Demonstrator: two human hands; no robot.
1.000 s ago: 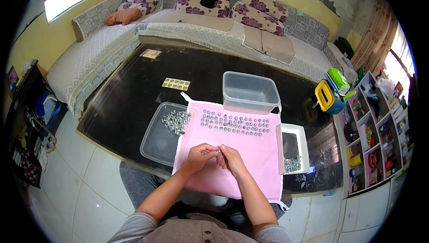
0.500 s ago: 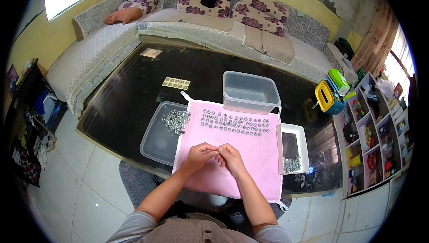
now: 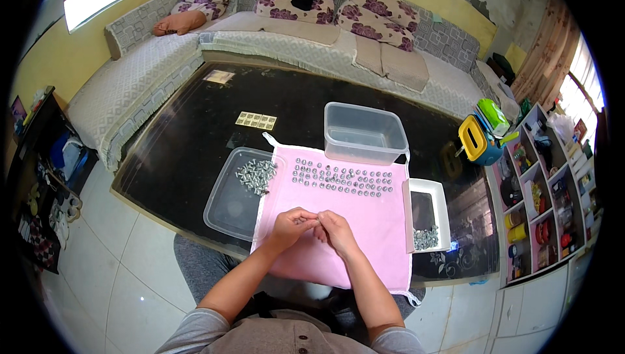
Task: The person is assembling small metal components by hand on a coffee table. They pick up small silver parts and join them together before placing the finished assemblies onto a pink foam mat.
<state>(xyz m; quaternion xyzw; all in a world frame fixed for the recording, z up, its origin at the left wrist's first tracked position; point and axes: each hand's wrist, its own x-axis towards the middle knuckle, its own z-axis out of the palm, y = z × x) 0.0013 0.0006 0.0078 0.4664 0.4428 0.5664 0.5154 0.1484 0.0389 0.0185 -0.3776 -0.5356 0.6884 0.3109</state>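
Observation:
My left hand (image 3: 292, 225) and my right hand (image 3: 336, 229) meet over the near part of a pink cloth (image 3: 377, 237). Thumbs and fingers of both are pinched together around a small metal piece, mostly hidden by the fingertips. Beyond them, rows of small silver metal pieces (image 3: 333, 178) stand on the cloth. To the left, a pile of silver screws (image 3: 256, 175) lies in a shallow clear plastic lid (image 3: 224, 214). On the right, small silver nut-like parts (image 3: 426, 239) are gathered at the near end of a white box (image 3: 439, 207).
A clear plastic tub (image 3: 364, 152) stands at the cloth's far edge. The dark glossy table (image 3: 195, 126) also bears a sheet of square labels (image 3: 256, 121) and a yellow-and-blue container (image 3: 478, 142) at the right. A sofa (image 3: 260, 38) wraps the far side; shelves (image 3: 540, 191) stand at right.
Both hands stay pinched together in the same place, with only slight finger movement. The rows, the screws and the boxes look the same.

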